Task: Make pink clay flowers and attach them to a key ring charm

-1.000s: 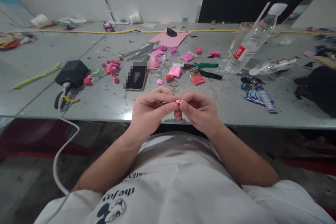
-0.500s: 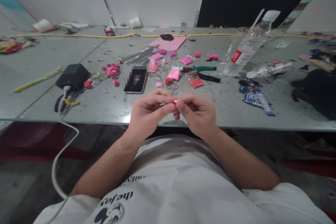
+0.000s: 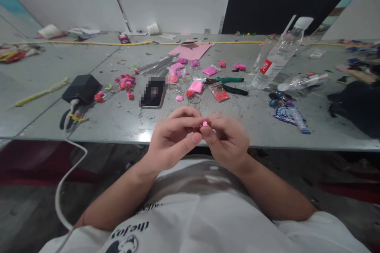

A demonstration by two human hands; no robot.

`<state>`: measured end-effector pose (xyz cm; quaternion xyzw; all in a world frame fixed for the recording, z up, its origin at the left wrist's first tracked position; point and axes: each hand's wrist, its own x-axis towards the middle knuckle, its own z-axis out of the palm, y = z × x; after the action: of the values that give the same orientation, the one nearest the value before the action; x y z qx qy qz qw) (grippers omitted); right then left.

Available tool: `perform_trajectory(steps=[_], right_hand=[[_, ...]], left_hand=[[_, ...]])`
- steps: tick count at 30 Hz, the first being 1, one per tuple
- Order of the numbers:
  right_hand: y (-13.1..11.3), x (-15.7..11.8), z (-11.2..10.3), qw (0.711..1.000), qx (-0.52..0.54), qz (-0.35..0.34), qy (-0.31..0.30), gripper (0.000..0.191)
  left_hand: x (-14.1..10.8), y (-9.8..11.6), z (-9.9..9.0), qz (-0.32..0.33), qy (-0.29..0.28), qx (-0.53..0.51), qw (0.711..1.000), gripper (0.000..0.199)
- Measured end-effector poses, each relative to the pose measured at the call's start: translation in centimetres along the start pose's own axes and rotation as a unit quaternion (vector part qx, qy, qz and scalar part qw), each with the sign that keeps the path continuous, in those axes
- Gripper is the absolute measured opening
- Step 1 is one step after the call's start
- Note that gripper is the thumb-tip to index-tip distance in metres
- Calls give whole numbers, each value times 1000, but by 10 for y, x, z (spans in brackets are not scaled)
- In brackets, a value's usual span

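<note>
A small piece of pink clay (image 3: 205, 124) sits between the fingertips of both hands, just off the table's front edge. My right hand (image 3: 227, 138) pinches it between thumb and forefinger. The fingers of my left hand (image 3: 175, 136) reach the piece from the left, its thumb held a little apart below. Beyond the hands lie a small pink lump (image 3: 179, 98), a bag of pink clay (image 3: 196, 86), a bag of red clay (image 3: 220, 93) and green-handled pliers (image 3: 230, 80).
A phone (image 3: 153, 93), red and pink clay flowers (image 3: 127, 82) and a black box (image 3: 81, 88) with a white cable are on the left. An upright bottle (image 3: 274, 61), a lying bottle (image 3: 304, 82) and a blue keychain (image 3: 289, 116) are on the right.
Both hands have moved slightly down and to the right with the pink piece. My left thumb has come away from it, and the piece looks more curled.
</note>
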<state>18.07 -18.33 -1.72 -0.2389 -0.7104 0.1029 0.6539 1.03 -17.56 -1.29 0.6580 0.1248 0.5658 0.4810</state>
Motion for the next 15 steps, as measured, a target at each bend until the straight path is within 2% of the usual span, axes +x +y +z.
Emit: perform_trajectory(steps=[12,15], right_hand=[[-7,2,-4,1000,11,-5,-1,12],[-8,2,-5,999,31,14,-11,10]], left_hand=[[0,12,4,44,-45,76,995,41],[0,15,4,42,-41,92,994,39]])
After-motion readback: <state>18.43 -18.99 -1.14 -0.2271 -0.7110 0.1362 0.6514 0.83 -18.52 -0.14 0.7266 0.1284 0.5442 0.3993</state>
